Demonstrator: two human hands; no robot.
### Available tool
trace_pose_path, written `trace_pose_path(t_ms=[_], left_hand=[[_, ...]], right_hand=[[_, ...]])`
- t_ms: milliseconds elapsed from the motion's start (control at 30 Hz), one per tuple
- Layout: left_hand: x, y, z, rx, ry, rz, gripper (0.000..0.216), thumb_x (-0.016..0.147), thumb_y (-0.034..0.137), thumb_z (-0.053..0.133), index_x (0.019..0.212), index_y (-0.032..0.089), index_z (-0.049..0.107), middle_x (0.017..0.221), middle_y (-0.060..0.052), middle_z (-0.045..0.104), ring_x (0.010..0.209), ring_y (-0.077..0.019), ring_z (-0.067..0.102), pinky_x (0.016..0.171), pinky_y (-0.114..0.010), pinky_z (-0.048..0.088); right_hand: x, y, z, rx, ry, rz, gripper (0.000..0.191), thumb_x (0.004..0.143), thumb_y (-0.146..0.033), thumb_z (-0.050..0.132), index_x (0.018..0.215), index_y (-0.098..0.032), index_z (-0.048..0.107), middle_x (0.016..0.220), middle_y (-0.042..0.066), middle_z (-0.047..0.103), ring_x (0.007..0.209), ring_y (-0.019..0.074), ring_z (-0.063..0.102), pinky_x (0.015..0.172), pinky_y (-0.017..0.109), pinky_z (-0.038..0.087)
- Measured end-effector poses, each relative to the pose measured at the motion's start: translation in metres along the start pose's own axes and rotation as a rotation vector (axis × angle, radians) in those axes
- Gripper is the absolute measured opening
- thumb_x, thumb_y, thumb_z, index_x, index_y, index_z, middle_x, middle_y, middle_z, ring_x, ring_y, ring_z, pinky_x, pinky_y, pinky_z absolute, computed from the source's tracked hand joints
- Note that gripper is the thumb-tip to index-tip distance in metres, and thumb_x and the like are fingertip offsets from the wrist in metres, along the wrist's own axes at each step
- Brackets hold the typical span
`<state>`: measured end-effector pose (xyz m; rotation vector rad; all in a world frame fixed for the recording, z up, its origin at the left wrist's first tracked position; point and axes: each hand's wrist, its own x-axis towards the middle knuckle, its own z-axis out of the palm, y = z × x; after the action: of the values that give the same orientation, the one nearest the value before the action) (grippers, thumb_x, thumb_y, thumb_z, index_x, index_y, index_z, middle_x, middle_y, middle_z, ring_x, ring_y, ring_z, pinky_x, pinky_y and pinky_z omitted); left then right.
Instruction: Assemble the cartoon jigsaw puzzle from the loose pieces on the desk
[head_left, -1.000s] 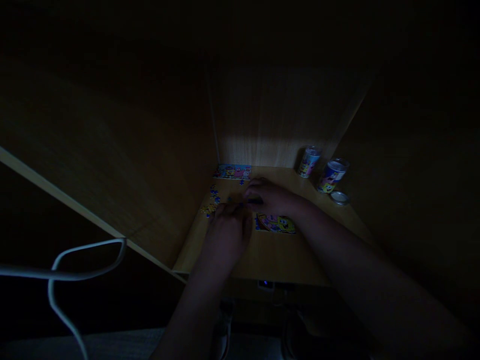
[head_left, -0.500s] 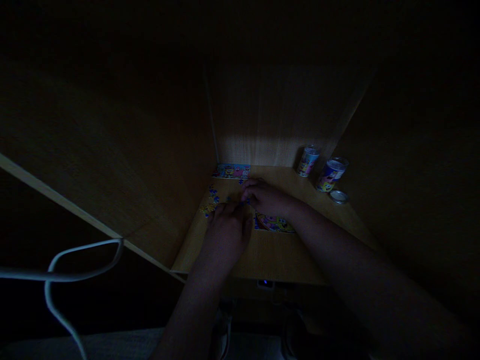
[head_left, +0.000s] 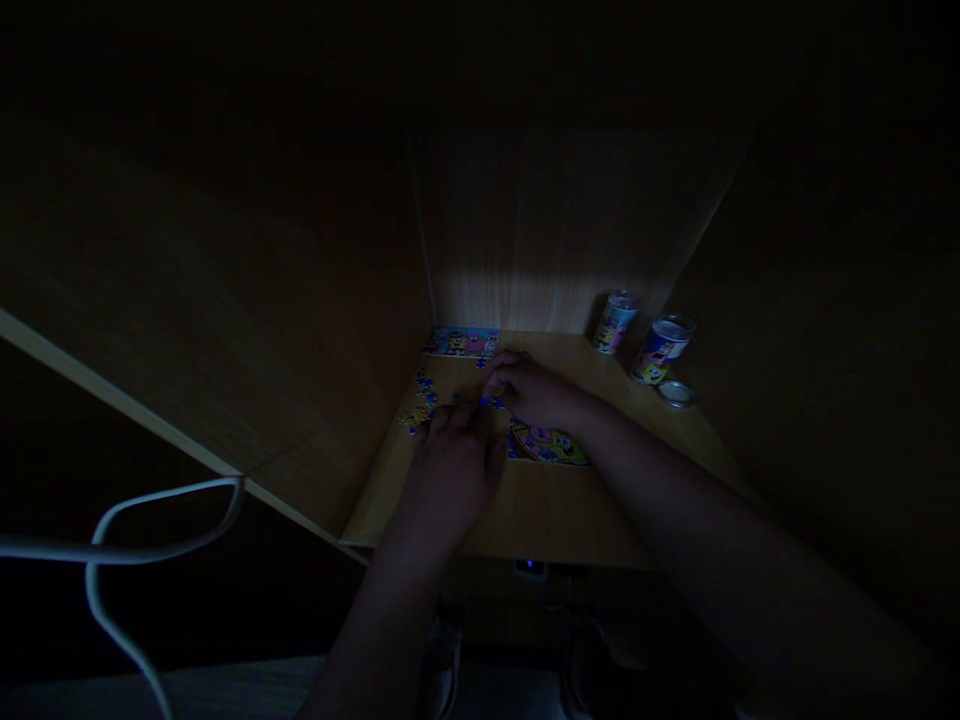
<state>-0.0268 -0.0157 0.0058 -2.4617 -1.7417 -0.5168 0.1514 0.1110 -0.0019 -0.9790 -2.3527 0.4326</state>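
Note:
The scene is very dark. My left hand [head_left: 452,462] lies on a small wooden desk [head_left: 540,510], fingers curled near loose blue and yellow puzzle pieces [head_left: 421,402]. My right hand [head_left: 534,390] is just beyond it, fingertips pinched on a small blue puzzle piece [head_left: 491,401]. A partly assembled cartoon puzzle [head_left: 546,444] lies under my right wrist. Whether my left fingers hold a piece is hidden in the dark.
A cartoon picture strip [head_left: 463,343] lies at the desk's back edge. Two small printed cans [head_left: 616,321] [head_left: 661,350] stand at the back right beside a round lid [head_left: 676,393]. Wooden panels wall in the desk on three sides. A white cable [head_left: 127,530] loops at the lower left.
My right hand has drawn slightly back and left toward my left hand; the two hands now nearly touch over the loose pieces.

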Motion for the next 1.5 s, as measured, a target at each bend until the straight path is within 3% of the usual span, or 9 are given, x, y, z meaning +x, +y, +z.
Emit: trace_pose_path(t_ms=[233, 567, 1500], left_hand=[[-0.001, 0.000, 0.002, -0.008, -0.020, 0.031, 0.042, 0.109, 0.042, 0.059, 0.143, 0.017, 0.064, 0.150, -0.016, 0.064, 0.138, -0.0401, 0.053, 0.114, -0.058, 0.043], [-0.001, 0.000, 0.003, -0.018, 0.007, 0.027, 0.039, 0.109, 0.041, 0.058, 0.139, 0.017, 0.066, 0.146, -0.016, 0.066, 0.134, -0.0396, 0.056, 0.114, -0.057, 0.043], [0.001, 0.001, -0.001, -0.029, -0.023, 0.028, 0.041, 0.109, 0.042, 0.058, 0.139, 0.015, 0.067, 0.145, -0.017, 0.066, 0.134, -0.0406, 0.056, 0.113, -0.058, 0.044]], right_hand=[[0.000, 0.007, 0.004, -0.003, 0.014, -0.022, 0.036, 0.085, 0.007, 0.061, 0.096, -0.019, 0.082, 0.124, 0.010, 0.071, 0.125, 0.0233, 0.063, 0.115, 0.042, 0.049], [-0.003, 0.012, -0.002, -0.102, 0.059, -0.022, 0.031, 0.086, 0.004, 0.065, 0.095, -0.021, 0.082, 0.121, 0.009, 0.071, 0.126, 0.0249, 0.059, 0.115, 0.043, 0.048], [0.000, 0.005, 0.002, -0.012, 0.004, 0.007, 0.032, 0.088, 0.006, 0.061, 0.092, -0.019, 0.081, 0.113, 0.008, 0.072, 0.117, 0.0206, 0.065, 0.111, 0.038, 0.050]])
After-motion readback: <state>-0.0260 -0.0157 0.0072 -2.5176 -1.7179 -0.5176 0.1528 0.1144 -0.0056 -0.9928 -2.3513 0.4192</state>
